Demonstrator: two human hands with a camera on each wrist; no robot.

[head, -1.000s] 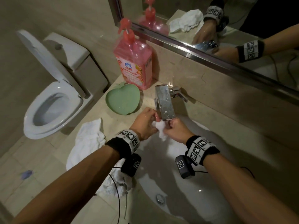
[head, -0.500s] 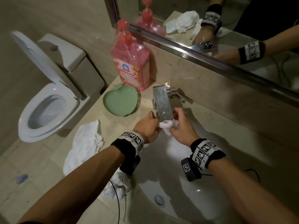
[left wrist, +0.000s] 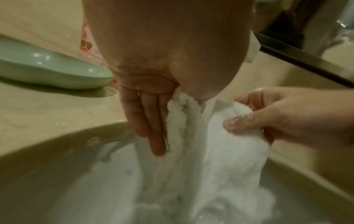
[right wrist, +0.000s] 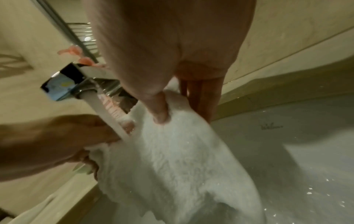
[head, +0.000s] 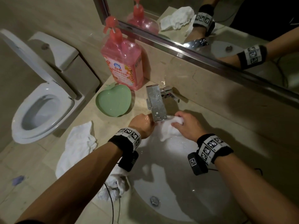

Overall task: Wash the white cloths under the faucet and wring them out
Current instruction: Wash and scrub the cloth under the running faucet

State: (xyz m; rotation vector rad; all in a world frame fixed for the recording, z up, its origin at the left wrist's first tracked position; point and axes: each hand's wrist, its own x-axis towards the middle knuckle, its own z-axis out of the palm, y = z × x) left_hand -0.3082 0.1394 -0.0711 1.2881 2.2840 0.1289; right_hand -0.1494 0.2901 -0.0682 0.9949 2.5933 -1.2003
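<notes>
A wet white cloth (head: 168, 130) hangs spread between both hands under the chrome faucet (head: 156, 103), over the white sink (head: 181, 194). My left hand (head: 144, 121) pinches its left edge between thumb and fingers; in the left wrist view the cloth (left wrist: 210, 151) drapes down past the fingers (left wrist: 151, 124). My right hand (head: 181, 122) grips the right edge, thumb (right wrist: 160, 110) pressed into the cloth (right wrist: 182, 159). Water (right wrist: 107, 112) runs from the faucet (right wrist: 63, 84) onto the cloth near the left hand (right wrist: 47, 136). Two more white cloths (head: 77, 143) (head: 113, 185) lie on the counter at left.
A green heart-shaped dish (head: 113, 101) and a pink soap bottle (head: 124, 65) stand on the counter left of the faucet. A mirror (head: 210, 26) runs along the wall behind. A toilet (head: 43, 107) with its lid up is at far left.
The hands have drawn apart, the right one moving right, and the bunched cloth is now stretched out wider under the faucet.
</notes>
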